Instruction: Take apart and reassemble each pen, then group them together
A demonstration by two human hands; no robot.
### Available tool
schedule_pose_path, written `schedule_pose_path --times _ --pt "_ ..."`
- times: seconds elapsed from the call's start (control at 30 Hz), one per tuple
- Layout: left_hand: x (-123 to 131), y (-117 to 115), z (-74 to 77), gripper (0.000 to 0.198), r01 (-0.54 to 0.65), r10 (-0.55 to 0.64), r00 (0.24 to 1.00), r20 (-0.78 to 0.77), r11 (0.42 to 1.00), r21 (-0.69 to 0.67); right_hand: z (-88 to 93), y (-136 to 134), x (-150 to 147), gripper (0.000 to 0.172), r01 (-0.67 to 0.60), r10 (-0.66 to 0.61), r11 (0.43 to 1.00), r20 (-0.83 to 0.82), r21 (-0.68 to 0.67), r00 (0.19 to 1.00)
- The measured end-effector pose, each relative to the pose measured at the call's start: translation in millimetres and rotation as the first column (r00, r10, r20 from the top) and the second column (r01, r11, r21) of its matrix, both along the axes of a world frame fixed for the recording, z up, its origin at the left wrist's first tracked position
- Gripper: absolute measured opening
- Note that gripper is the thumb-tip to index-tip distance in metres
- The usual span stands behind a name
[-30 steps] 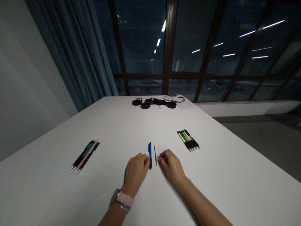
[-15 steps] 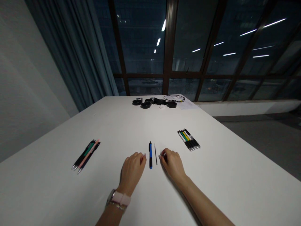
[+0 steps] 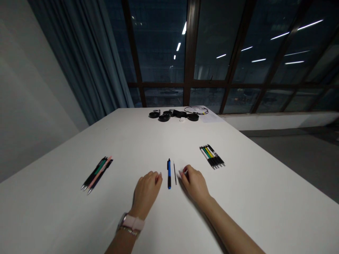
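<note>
A blue and black pen [image 3: 169, 174] lies on the white table [image 3: 148, 144], pointing away from me. Just right of it, a thin dark pen refill [image 3: 175, 173] lies nearly parallel. My left hand [image 3: 147, 188], with a pink-strapped watch on its wrist, is to the left of the pen, apart from it. Its fingers are curled in and nothing shows in them. Close to the refill on the right is my right hand [image 3: 194, 184]. Its fingers are bent, with thumb and forefinger apart and nothing between them.
On the right lies a neat row of several pens [image 3: 212, 157] with white, green, yellow and black barrels. A smaller group of pens [image 3: 97, 174], one pink, lies at the left. Black round items [image 3: 164, 118] and a thin cable [image 3: 196, 110] sit at the far end.
My left hand has shifted slightly left, away from the pen. My right hand has moved a little, its thumb and forefinger still beside the refill. The pen and refill stay on the table.
</note>
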State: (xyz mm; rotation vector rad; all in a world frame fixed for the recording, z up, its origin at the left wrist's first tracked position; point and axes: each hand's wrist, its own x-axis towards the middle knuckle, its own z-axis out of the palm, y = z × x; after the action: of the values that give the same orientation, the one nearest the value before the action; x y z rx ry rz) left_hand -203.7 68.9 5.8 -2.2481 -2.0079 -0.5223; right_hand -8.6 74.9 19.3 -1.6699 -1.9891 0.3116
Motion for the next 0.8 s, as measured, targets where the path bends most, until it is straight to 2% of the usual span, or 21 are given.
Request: schedule_pose_path --times 0.13,0.3,0.5,0.8 --pt "0 -1 2.7 0.037 -0.014 0.015 0.998 0.067 1.000 -0.019 -0.6 6 10 0.021 0.071 -0.070 0.997 -0.075 0.010 0.995" --pt "1 -2 3.9 0.039 0.008 0.000 0.985 0.172 0.999 -0.049 -5.2 13 20 0.022 0.161 -0.165 0.986 -0.125 -0.044 0.978" --pt "-2 -2 -0.4 0.039 0.009 -0.003 0.985 0.174 0.999 -0.035 -8.1 14 20 0.021 0.150 -0.159 0.986 -0.121 -0.078 0.980" --pt "0 -4 4.6 0.038 0.032 -0.031 0.981 0.190 0.999 -0.003 -7.4 13 21 0.021 0.136 -0.145 0.987 -0.104 -0.088 0.984"
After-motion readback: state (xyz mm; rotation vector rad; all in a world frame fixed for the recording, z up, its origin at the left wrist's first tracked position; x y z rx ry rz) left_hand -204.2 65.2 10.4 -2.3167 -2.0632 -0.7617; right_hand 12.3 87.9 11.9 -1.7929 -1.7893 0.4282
